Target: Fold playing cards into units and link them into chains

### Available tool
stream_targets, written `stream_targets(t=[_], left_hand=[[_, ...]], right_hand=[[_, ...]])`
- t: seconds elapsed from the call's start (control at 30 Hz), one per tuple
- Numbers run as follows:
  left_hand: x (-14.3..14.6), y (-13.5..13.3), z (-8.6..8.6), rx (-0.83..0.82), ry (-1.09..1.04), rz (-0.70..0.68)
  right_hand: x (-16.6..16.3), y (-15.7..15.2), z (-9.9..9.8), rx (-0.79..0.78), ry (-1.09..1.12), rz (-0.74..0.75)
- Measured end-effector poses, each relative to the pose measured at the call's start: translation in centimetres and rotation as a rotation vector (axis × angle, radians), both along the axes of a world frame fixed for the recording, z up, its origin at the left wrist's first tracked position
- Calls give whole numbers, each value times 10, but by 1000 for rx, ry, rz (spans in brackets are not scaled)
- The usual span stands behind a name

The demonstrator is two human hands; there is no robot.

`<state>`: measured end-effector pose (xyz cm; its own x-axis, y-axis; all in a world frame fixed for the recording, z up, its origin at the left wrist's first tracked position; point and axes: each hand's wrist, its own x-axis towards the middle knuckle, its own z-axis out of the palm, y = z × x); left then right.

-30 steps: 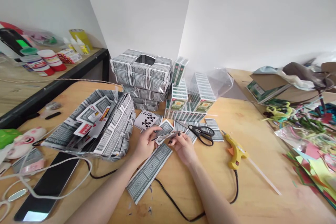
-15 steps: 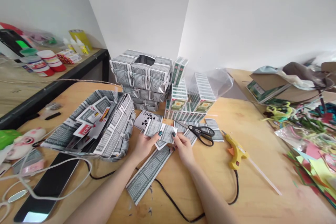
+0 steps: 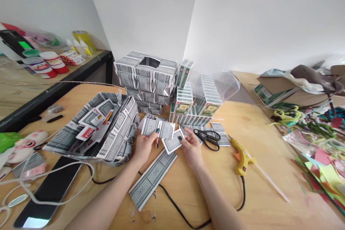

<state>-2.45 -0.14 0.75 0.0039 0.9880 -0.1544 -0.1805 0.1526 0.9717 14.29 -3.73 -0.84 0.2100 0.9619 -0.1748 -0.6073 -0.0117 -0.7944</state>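
Note:
My left hand [image 3: 146, 146] pinches a folded strip of playing cards [image 3: 153, 128], patterned backs up. Between the thumb and fingers of my right hand [image 3: 191, 147] is a single playing card [image 3: 171, 143], tilted, its upper edge by the strip's right end. Below the hands, a longer card strip [image 3: 153, 178] lies slantwise on the table. Black-handled scissors [image 3: 208, 138] rest on more card strips [image 3: 224, 139] just right of my right hand. Behind my left hand, face-up club cards [image 3: 151, 116] are partly covered.
A card-covered basket [image 3: 118, 129] holding loose cards stands left, before a card-covered box [image 3: 145, 79]. Card packs [image 3: 208, 97] are stacked at the back. A yellow glue gun [image 3: 244, 158] lies right, its black cord crossing the table. Paper scraps [image 3: 323, 165] lie far right.
The hands have moved apart a little. My right hand now holds the single card separately, turned and lower, while the strip in my left hand has shifted left and opened out into view.

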Motion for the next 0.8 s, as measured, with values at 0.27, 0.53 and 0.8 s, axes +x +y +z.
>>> stream_targets(t=[0.27,0.53,0.8], left_hand=[[0,8,3,-153,-287,150],[-1,6,1,-138,-274,112],[-1,6,0,-119,-216,60]], right_hand=[[1,-1,0,-4,42,-16],[0,-1,7,7,96,-98],[-6,-2,7,54,62,-77]])
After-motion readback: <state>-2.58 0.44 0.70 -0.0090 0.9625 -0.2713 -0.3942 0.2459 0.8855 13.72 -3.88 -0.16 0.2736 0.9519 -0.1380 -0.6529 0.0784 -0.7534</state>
